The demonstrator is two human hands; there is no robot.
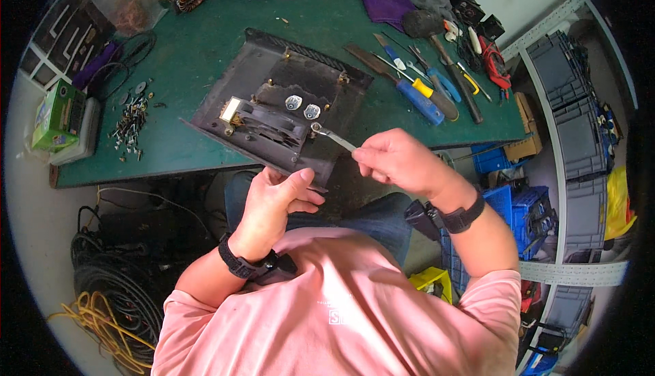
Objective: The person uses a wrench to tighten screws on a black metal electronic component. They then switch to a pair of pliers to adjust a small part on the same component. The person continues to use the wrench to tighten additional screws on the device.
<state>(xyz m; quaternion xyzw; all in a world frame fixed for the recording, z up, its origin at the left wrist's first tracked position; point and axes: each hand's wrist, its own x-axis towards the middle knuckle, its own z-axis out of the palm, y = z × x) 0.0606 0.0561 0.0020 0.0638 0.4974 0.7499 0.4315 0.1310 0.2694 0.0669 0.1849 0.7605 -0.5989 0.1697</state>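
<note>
A dark metal panel (225, 93) lies tilted at the near edge of the green workbench, with a black fan (273, 127) and two round silvery fittings (302, 107) on it. Brass-coloured posts stand up from several spots on the panel. My left hand (276, 195) holds the panel's near edge, thumb on top and fingers curled below. In my right hand (396, 161) is a wrench (336, 140), pinched by its handle. The wrench's ring end sits around a small fastener (315, 127) beside the fan.
Screwdrivers, pliers and a hammer lie right of the panel near a blue-handled scraper (419, 102). Loose screws (129, 123) are heaped at the left, beside a green box (58, 117). A purple cloth (387, 7) lies at the back. Shelves with grey bins (576, 134) stand at the right.
</note>
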